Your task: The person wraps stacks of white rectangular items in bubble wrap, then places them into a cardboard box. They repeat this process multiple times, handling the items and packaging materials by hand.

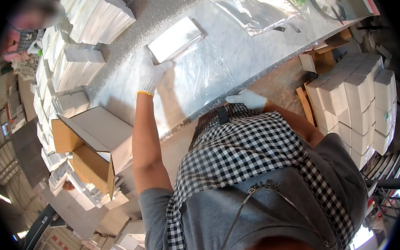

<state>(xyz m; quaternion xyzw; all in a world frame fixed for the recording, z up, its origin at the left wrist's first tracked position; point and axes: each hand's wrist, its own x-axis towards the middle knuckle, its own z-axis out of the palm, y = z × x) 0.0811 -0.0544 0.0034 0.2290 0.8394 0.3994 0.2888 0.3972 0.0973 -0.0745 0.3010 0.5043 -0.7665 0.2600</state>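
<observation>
A flat white rectangular stack [175, 39], which looks like thin tiles, lies tilted on the pale work table [115, 80]. My left hand [150, 73], in a white knit glove with a yellow cuff, grips its left end, the thumb along the near side. Just right of that hand, a crumpled sheet of clear plastic film [206, 72] lies on the table. My right hand [248, 99], gloved too, rests by the table's near edge beside my checked apron, fingers stretched out and nothing visible in them.
Tall stacks of white tiles [79, 63] line the left side, with an open cardboard box [95, 131] nearer me. Shiny plastic wrapping [252, 7] covers the far right of the table. White boxes [354, 97] are piled at the right. Another person [25, 39] is at the far left.
</observation>
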